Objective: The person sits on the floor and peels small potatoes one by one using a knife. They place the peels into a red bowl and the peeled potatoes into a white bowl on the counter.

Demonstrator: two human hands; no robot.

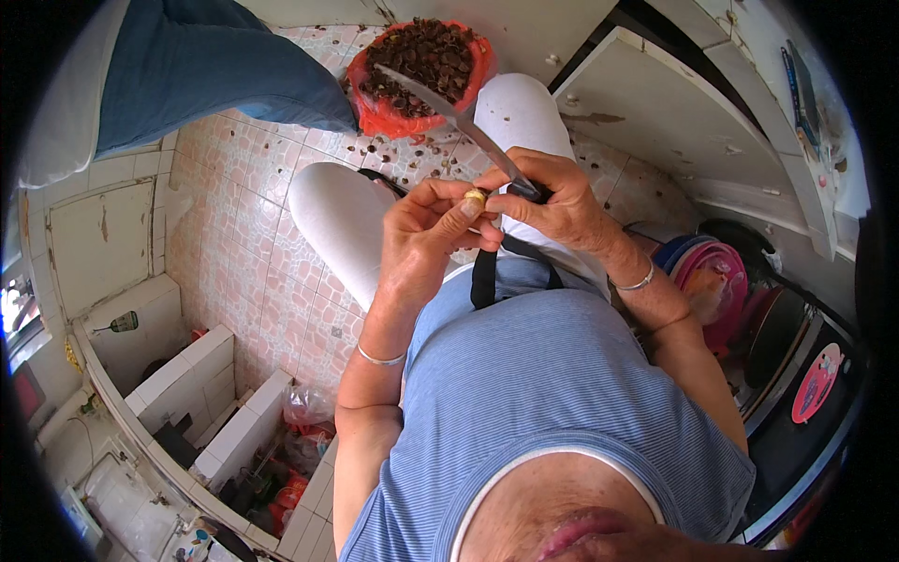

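Observation:
In the head view my left hand [439, 225] pinches a small pale yellowish piece [475, 194], possibly a nut or chestnut, between thumb and fingers. My right hand [551, 193] is closed round the dark handle of a knife [460, 119]; its long blade points up and to the left, away from my body. The right thumb tip is beside the small piece, and whether it touches cannot be told. Beyond the knife tip, a red plastic bag [393, 126] stands on the floor, heaped with dark brown shells or peelings [421, 63].
Brown scraps [435, 160] lie scattered on the tiled floor [260, 232]. Another person's blue-trousered leg [225, 77] is at the upper left. A cabinet door [653, 119] stands at the upper right. Pink and blue basins [730, 274] are at the right.

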